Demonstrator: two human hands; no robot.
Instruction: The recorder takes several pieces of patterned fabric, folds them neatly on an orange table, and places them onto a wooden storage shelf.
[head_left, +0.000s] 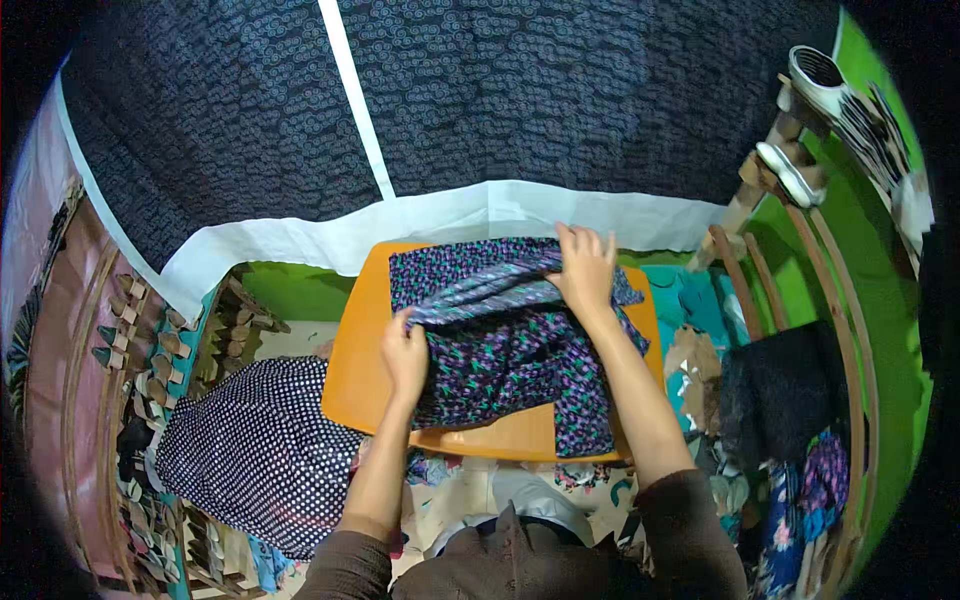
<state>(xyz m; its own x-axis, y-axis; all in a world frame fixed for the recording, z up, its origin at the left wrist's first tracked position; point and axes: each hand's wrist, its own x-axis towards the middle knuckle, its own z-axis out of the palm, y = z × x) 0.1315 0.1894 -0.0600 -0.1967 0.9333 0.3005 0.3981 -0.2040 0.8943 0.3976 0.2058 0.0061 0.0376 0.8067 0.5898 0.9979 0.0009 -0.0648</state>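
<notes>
One floral cloth (490, 372) lies on an orange table (357, 365). The left hand (406, 358) pinches its left side; the right hand (587, 275) touches farther right, grip impossible to tell.

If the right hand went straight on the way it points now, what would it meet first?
Probably the white lower band of the dark hanging cloth, ahead of the right hand and beyond the orange tabletop. How deep the gap between them is stays unclear in this single view.

Fair, even light; fisheye view.
Corners black; rails (853, 390) bowed near rim; raised cloth (490, 290) slightly motion-blurred.
</notes>
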